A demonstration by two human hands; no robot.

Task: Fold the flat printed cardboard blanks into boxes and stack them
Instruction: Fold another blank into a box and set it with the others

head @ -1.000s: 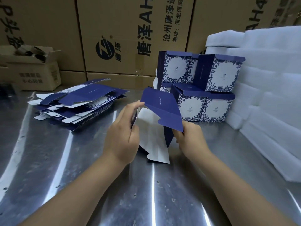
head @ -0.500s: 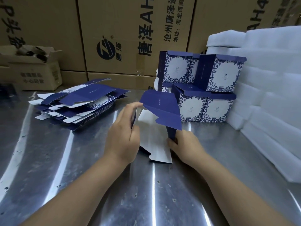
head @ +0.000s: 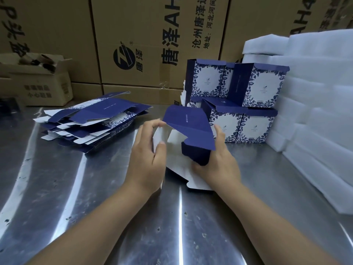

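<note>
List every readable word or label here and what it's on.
"唐泽AH", cut off: middle carton.
"沧州唐泽通", cut off: same carton.
"地址:河北河间", cut off: same carton.
"唐泽" beside logo: same carton.
"AH", cut off: right carton.
"小心", rest blurred: small carton.
Left carton: cut off, unreadable.
Boxes, blank: print too small.

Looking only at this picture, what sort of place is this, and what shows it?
Probably a packing workroom or warehouse: big printed shipping cartons line the back, flat blanks lie piled on a steel table, and folded boxes stand stacked beside white foam sheets.
</note>
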